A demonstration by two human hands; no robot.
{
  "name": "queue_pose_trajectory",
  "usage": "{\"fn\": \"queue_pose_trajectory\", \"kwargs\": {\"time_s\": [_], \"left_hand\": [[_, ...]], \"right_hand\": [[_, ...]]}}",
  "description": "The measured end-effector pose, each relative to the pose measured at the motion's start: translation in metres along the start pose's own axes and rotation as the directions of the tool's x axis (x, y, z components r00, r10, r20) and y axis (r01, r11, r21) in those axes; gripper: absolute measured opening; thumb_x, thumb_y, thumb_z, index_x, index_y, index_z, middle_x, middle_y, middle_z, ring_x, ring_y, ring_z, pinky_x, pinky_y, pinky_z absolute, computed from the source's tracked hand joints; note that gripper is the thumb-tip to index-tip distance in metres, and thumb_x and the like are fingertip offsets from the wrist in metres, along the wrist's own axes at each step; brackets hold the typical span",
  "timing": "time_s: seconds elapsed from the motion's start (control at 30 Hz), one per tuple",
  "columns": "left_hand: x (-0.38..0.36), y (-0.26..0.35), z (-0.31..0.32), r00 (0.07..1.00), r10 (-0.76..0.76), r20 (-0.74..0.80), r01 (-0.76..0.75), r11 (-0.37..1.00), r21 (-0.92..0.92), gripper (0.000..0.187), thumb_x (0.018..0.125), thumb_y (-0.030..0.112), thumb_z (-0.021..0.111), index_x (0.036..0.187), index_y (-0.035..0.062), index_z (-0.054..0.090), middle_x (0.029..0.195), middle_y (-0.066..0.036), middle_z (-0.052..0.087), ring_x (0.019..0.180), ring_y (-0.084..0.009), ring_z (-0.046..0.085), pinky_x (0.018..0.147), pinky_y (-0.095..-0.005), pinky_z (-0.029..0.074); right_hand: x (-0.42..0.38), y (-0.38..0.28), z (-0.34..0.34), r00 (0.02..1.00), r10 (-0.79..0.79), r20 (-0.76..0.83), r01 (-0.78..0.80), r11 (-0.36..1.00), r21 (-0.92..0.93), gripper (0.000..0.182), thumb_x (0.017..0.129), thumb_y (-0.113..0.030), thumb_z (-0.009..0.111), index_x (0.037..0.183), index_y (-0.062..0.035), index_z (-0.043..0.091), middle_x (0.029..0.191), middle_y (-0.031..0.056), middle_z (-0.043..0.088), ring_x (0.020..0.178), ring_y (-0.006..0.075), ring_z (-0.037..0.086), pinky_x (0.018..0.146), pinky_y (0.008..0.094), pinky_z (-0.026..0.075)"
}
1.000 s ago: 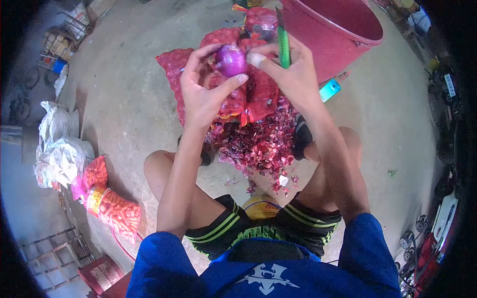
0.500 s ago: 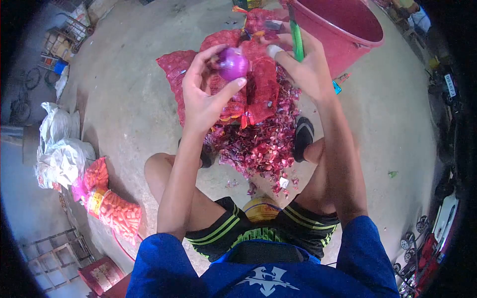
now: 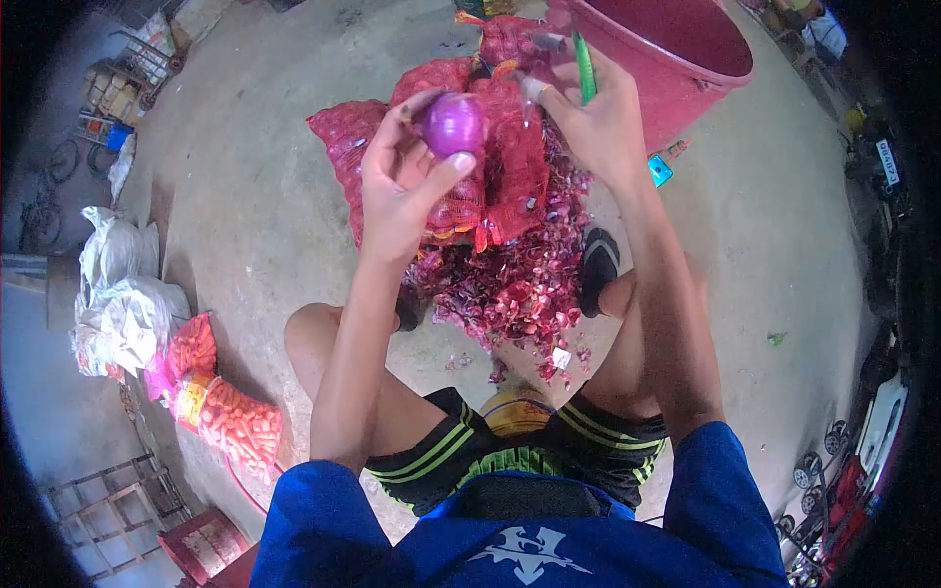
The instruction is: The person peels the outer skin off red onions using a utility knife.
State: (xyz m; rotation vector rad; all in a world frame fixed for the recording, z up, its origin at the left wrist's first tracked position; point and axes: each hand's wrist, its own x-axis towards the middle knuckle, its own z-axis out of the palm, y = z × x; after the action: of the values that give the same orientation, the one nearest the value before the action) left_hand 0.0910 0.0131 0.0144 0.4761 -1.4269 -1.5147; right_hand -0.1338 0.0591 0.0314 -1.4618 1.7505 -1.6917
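Note:
A shiny purple onion (image 3: pixel 455 125) is held between the thumb and fingers of my left hand (image 3: pixel 402 186). To its right, my right hand (image 3: pixel 598 113) is closed around a tool with a green handle (image 3: pixel 585 69); its far end is blurred. The right thumb has a pale wrap on its tip. Below and beyond both hands lie red mesh bags (image 3: pixel 515 171) full of onions. A heap of loose red onion skins (image 3: pixel 520 289) is spread on the floor between my feet.
A large pink tub (image 3: pixel 686 88) stands at the upper right, with a small blue object (image 3: pixel 661 171) beside it. White sacks (image 3: pixel 132 314) and an orange-filled mesh bag (image 3: pixel 235 421) lie at the left. Wheeled items line the right edge.
The onion has shifted slightly left in my left hand. My right hand has moved slightly, and the green handle is tilted differently and shows less length.

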Motion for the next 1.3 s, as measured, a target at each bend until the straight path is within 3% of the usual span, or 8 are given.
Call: {"fn": "queue_pose_trajectory", "kwargs": {"time_s": [0.4, 0.5, 0.6, 0.7, 0.77, 1.07, 1.17, 1.3], "left_hand": [[0.002, 0.001, -0.004, 0.997, 0.065, -0.041, -0.058, 0.985, 0.162, 0.069, 0.082, -0.005, 0.083, 0.144, -0.0012, 0.053, 0.134, -0.011, 0.063, 0.125, -0.0187, 0.062, 0.110, -0.0344, 0.052], [0.001, 0.000, -0.004, 0.999, -0.010, -0.049, 0.005, 0.994, -0.107, 0.065, 0.087, 0.000, 0.080, 0.146, -0.0023, 0.052, 0.135, -0.012, 0.063, 0.126, -0.0202, 0.062, 0.112, -0.0358, 0.050], [0.000, -0.002, -0.011, 0.996, -0.085, -0.021, 0.075, 0.949, -0.308, 0.062, 0.092, 0.006, 0.076, 0.148, -0.0039, 0.050, 0.137, -0.013, 0.063, 0.127, -0.0217, 0.063, 0.115, -0.0373, 0.046], [0.001, -0.005, -0.011, 0.996, -0.085, 0.017, 0.086, 0.943, -0.322, 0.056, 0.095, 0.014, 0.073, 0.145, 0.0013, 0.050, 0.138, -0.013, 0.063, 0.132, -0.0245, 0.060, 0.117, -0.0416, 0.046], [0.002, -0.007, -0.008, 0.996, -0.088, 0.028, 0.092, 0.953, -0.287, 0.057, 0.094, 0.012, 0.075, 0.145, 0.0015, 0.050, 0.137, -0.012, 0.063, 0.132, -0.0241, 0.060, 0.116, -0.0423, 0.046], [0.003, -0.006, -0.008, 0.989, -0.143, -0.037, 0.139, 0.986, -0.090, 0.063, 0.084, -0.005, 0.083, 0.141, -0.0024, 0.056, 0.130, -0.011, 0.066, 0.120, -0.0203, 0.067, 0.108, -0.0356, 0.053], [0.001, -0.007, -0.004, 0.992, -0.108, -0.069, 0.109, 0.994, 0.004, 0.064, 0.080, -0.007, 0.086, 0.138, -0.0031, 0.059, 0.129, -0.012, 0.068, 0.116, -0.0194, 0.069, 0.103, -0.0338, 0.056], [0.003, -0.004, -0.006, 0.990, -0.089, -0.106, 0.093, 0.995, 0.039, 0.063, 0.078, -0.004, 0.089, 0.134, -0.0029, 0.061, 0.128, -0.014, 0.070, 0.113, -0.0188, 0.070, 0.101, -0.0332, 0.058]], "right_hand": [[-0.013, -0.007, 0.025, 0.981, -0.020, 0.192, -0.052, 0.931, 0.362, 0.059, 0.086, -0.012, 0.084, 0.135, 0.0080, 0.060, 0.095, 0.0032, 0.075, 0.088, 0.0096, 0.065, 0.083, 0.0282, 0.054], [-0.006, 0.001, 0.014, 0.994, 0.011, 0.110, -0.048, 0.940, 0.337, 0.057, 0.087, -0.013, 0.084, 0.136, 0.0045, 0.061, 0.095, 0.0031, 0.076, 0.089, 0.0093, 0.065, 0.081, 0.0281, 0.054], [-0.002, -0.014, 0.000, 0.993, -0.014, 0.117, 0.029, 0.992, -0.125, 0.060, 0.088, -0.013, 0.083, 0.142, -0.0001, 0.060, 0.099, 0.0037, 0.076, 0.090, 0.0090, 0.066, 0.080, 0.0264, 0.055], [-0.006, -0.021, 0.006, 0.979, -0.120, 0.164, 0.108, 0.991, 0.082, 0.069, 0.090, -0.006, 0.081, 0.146, 0.0125, 0.047, 0.108, 0.0092, 0.076, 0.090, 0.0098, 0.070, 0.081, 0.0258, 0.057], [-0.011, -0.020, 0.018, 0.980, -0.102, 0.168, 0.042, 0.944, 0.327, 0.071, 0.087, -0.015, 0.085, 0.151, -0.0046, 0.055, 0.101, 0.0032, 0.078, 0.088, 0.0065, 0.064, 0.077, 0.0233, 0.052], [-0.015, -0.017, 0.017, 0.988, -0.085, 0.132, 0.009, 0.870, 0.492, 0.057, 0.089, -0.009, 0.083, 0.137, 0.0074, 0.058, 0.094, 0.0021, 0.072, 0.084, 0.0055, 0.061, 0.074, 0.0241, 0.051], [-0.013, -0.022, -0.007, 0.949, 0.016, 0.315, -0.240, 0.685, 0.688, 0.056, 0.091, -0.016, 0.082, 0.136, 0.0071, 0.060, 0.095, 0.0031, 0.071, 0.081, 0.0083, 0.063, 0.073, 0.0261, 0.052], [0.003, 0.011, -0.027, 0.885, 0.107, 0.453, -0.108, 0.994, -0.025, 0.058, 0.091, -0.033, 0.078, 0.136, 0.0007, 0.065, 0.092, 0.0130, 0.075, 0.077, 0.0196, 0.071, 0.073, 0.0341, 0.055]]}}
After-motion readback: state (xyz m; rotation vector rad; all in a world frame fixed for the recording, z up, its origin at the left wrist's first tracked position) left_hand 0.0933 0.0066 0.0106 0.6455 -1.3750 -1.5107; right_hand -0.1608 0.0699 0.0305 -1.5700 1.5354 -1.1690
